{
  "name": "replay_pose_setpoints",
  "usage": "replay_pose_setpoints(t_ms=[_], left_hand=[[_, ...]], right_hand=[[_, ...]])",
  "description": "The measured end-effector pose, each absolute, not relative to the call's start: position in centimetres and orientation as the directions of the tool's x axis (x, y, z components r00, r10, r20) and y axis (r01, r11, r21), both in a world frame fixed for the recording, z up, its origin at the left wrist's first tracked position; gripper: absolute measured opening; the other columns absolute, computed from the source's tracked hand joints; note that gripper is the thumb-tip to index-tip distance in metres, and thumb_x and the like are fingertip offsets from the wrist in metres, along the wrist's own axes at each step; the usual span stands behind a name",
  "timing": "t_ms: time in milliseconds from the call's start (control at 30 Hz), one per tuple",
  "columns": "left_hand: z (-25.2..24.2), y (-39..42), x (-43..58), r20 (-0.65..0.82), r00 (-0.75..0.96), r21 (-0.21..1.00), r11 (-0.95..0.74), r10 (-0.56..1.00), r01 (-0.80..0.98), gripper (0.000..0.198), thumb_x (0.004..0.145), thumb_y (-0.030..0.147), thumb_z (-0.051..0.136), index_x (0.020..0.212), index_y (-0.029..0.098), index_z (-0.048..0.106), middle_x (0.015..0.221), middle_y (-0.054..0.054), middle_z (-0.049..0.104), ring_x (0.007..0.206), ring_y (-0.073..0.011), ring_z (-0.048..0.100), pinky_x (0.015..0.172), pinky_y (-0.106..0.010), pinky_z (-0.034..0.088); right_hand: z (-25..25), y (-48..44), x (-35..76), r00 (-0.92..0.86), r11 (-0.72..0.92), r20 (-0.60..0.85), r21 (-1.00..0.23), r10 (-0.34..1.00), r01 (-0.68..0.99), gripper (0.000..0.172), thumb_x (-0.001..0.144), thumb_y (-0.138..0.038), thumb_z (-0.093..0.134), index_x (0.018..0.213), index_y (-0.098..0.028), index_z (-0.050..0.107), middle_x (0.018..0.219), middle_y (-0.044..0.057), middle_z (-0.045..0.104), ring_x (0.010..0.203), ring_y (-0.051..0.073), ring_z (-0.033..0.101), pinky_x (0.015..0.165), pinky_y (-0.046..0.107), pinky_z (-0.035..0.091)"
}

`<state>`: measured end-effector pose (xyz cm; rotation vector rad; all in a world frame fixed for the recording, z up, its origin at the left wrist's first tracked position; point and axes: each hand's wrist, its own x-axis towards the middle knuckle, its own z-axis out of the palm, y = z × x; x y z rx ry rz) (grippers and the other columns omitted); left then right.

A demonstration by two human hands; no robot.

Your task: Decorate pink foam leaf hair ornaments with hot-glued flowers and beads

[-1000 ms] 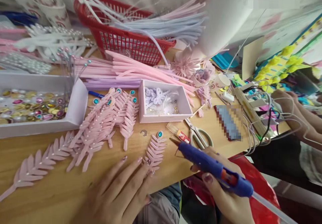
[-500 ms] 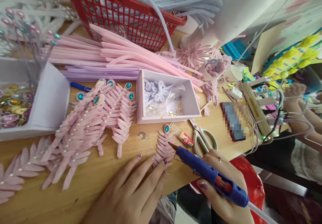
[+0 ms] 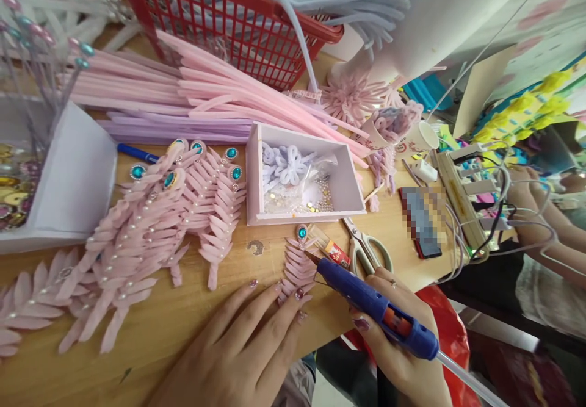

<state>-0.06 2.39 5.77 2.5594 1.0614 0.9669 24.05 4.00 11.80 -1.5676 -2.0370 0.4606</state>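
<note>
My left hand [image 3: 238, 349] lies palm down with its fingers spread, the fingertips on the lower end of a small pink feather-like piece [image 3: 297, 263]. A turquoise gem [image 3: 301, 232] sits at the top of that piece. My right hand [image 3: 400, 334] is wrapped round a blue glue gun [image 3: 366, 300], whose brown tip [image 3: 312, 257] points at the upper right part of the piece. A clear glue stick [image 3: 467, 379] comes out of the gun's back. Scissors [image 3: 366, 251] and a small red-labelled container [image 3: 336, 253] are just beyond the gun.
Beaded pink pieces [image 3: 132, 242] pile up at left, beside a white box [image 3: 82, 181] of gems. A white tray [image 3: 306, 215], pink stems [image 3: 256, 102] and a red basket [image 3: 238, 28] stand behind. A phone [image 3: 421, 224], power strip [image 3: 464, 205] and another person's arm [image 3: 535, 230] are at right.
The view has shifted slightly, so the left pile and box sit further left. My right hand and the glue gun have moved slightly left in view. My left hand has stayed put.
</note>
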Motion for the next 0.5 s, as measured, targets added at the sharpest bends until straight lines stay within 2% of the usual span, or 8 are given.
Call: replay_pose_setpoints(t_ms=[233,500], left_hand=[[5.55,1.54,0.31,0.517,0.45,0.49,-0.682,0.729,0.542,0.034,0.11,0.014,0.042,0.112,0.02,0.075,0.128,0.003,0.074,0.133,-0.018,0.056,0.133,-0.036,0.021],[5.2,1.48,0.32,0.536,0.462,0.495,-0.707,0.706,0.506,0.034,0.11,0.013,0.043,0.109,0.022,0.077,0.123,0.006,0.076,0.131,-0.0168,0.057,0.134,-0.037,0.02]], right_hand=[[11.81,4.05,23.98,-0.191,0.271,0.197,-0.563,0.962,0.781,0.042,0.099,-0.051,0.064,0.069,-0.023,0.055,0.058,-0.003,0.051,0.051,0.014,0.048,0.046,0.027,0.037],[11.52,3.99,24.05,-0.184,0.262,0.193,-0.56,0.964,0.786,0.035,0.098,-0.048,0.065,0.073,-0.023,0.06,0.06,-0.003,0.052,0.051,0.014,0.048,0.046,0.028,0.037]])
